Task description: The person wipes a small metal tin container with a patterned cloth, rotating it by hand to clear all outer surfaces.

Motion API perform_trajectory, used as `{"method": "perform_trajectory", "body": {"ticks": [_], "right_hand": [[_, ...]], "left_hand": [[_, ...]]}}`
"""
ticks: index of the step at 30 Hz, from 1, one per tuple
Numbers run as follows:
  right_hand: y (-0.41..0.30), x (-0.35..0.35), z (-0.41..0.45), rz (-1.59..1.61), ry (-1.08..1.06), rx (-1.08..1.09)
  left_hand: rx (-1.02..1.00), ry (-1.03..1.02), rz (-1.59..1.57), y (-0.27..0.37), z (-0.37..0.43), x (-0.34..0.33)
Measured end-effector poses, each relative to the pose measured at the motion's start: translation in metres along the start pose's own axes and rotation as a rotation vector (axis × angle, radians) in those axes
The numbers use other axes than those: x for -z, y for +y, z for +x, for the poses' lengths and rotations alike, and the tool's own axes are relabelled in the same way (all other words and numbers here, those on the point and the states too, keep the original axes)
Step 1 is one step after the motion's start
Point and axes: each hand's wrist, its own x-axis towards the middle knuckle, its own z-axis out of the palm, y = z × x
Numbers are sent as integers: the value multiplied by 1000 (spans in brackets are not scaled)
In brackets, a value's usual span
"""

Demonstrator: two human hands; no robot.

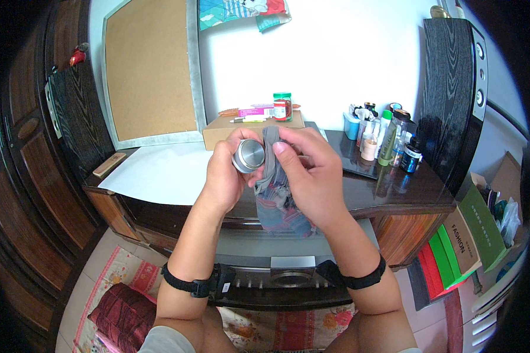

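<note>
Near the middle of the view, my left hand (225, 176) is wrapped around a round brushed-metal object (251, 153), its flat circular end facing me. It may be a flask or its lid; the rest is hidden by my fingers. Close on its right, my right hand (316, 172) pinches the grey hem of a thin patterned cloth (280, 212) between thumb and fingers. The cloth hangs down past the front edge of the dark cabinet top (366, 194), and its lower part is blurred. Whether the left fingertips also touch the cloth, I cannot tell.
A cardboard box (212, 136) at the back bears a green-lidded jar (282, 107). White paper (159, 172) lies left, near a wooden block (109, 165). Several bottles (386, 139) stand right, before a tall speaker (448, 97). An audio unit (247, 279) sits below my forearms.
</note>
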Motion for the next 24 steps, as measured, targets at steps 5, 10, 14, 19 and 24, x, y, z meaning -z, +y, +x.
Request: {"method": "perform_trajectory", "body": {"ticks": [5,10,14,19,24], "right_hand": [[-7,-7,-3,-87,-130,77],[-13,-9,-5,-228,-178,153],[-10,-5,-3,-312,-194,260],[-8,-3,-2,-296,-179,323],[-14,-5,-5,-329,-170,269]], "left_hand": [[-16,133,-74,-6,4,-1],[17,315,9,-2,4,-8],[99,288,56,-2,4,-3],[198,292,30,-2,6,-2],[95,333,45,2,-1,-26]]}}
